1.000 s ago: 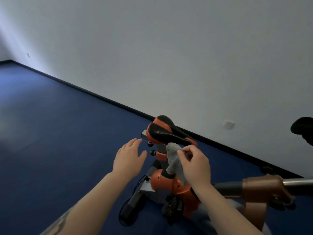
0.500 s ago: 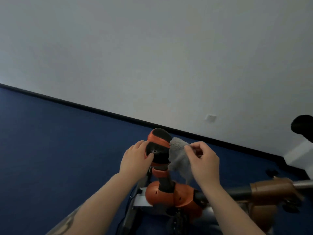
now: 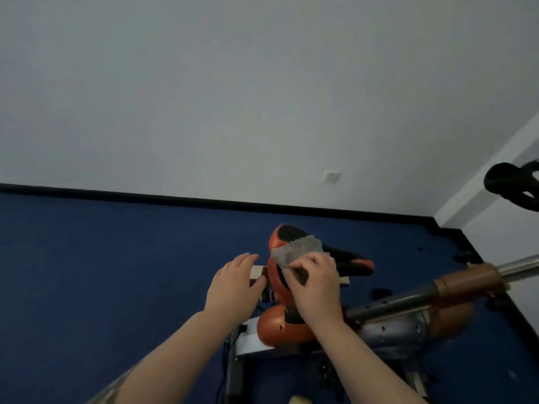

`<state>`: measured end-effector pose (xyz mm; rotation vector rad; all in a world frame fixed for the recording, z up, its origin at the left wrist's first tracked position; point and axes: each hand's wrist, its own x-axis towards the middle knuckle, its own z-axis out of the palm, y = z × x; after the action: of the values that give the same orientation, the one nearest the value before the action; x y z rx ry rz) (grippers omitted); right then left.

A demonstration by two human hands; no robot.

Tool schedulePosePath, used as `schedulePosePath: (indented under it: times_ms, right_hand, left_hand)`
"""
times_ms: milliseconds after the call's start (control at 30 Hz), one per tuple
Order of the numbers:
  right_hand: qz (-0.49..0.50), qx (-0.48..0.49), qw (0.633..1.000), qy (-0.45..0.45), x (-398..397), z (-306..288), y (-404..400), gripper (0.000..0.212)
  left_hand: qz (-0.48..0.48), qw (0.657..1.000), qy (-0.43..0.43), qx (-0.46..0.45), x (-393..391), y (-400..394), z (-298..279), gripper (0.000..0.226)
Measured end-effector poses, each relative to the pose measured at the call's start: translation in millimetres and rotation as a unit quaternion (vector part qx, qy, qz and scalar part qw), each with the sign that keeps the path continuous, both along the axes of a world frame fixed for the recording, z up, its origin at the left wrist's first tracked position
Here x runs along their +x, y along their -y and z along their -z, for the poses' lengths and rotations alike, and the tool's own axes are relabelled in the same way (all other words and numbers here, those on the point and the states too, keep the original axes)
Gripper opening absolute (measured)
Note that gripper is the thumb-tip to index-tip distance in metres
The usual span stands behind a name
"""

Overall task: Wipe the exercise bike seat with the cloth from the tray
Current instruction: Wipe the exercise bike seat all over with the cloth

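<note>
The cloth is pinched in the right hand against the seat; the left hand, open, steadies beside. Full-length, firm strokes are advised.

A bare white wall with one socket meets a dark blue floor along a black skirting board.
</note>
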<state>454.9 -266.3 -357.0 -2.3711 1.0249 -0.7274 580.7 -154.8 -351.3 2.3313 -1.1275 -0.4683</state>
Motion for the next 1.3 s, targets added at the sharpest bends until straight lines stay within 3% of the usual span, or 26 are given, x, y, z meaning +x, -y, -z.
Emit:
schedulePosePath:
  times_ms: [67, 167, 233, 333, 500, 667, 800, 967, 1133, 1300]
  right_hand:
    - [-0.013, 0.013, 1.000, -0.011, 0, 13, 0, 0.017]
    - [-0.052, 0.075, 0.995, -0.026, -1, 26, 5, 0.047]
    - [-0.082, 0.034, 0.992, -0.095, 3, 33, 10, 0.059]
    - [-0.093, -0.043, 0.981, -0.164, 7, 42, 6, 0.058]
    - [-0.092, -0.093, 0.977, -0.167, -15, 52, 2, 0.058]
    - [-0.069, -0.042, 0.979, -0.188, 0, 39, 43, 0.056]
    - [-0.041, -0.049, 0.982, -0.180, 1, 48, 23, 0.055]
    - [-0.124, -0.080, 0.974, -0.172, -16, 53, 28, 0.054]
    - [-0.007, -0.005, 0.991, -0.131, -6, 59, 3, 0.054]
    - [-0.083, -0.082, 0.981, -0.155, -23, 63, 17, 0.056]
  left_hand:
    - [0.002, 1.000, -0.003, -0.003, 5, 0, 4, 0.054]
    - [-0.005, 1.000, -0.006, -0.004, 9, -1, 10, 0.054]
    - [-0.010, 1.000, -0.007, -0.006, 10, 2, 12, 0.053]
    - [-0.011, 1.000, -0.013, -0.003, 7, 8, 17, 0.053]
    - [-0.009, 1.000, -0.026, -0.012, -3, 21, 22, 0.053]
    - [-0.008, 0.998, -0.033, -0.051, -12, 33, 22, 0.043]
    - [-0.045, 0.994, -0.061, -0.079, -16, 39, 25, 0.036]
    - [-0.062, 0.990, -0.104, -0.079, -21, 43, 29, 0.035]
    - [-0.081, 0.985, -0.115, -0.104, -25, 48, 29, 0.033]
    - [-0.074, 0.980, -0.135, -0.126, -34, 49, 31, 0.036]
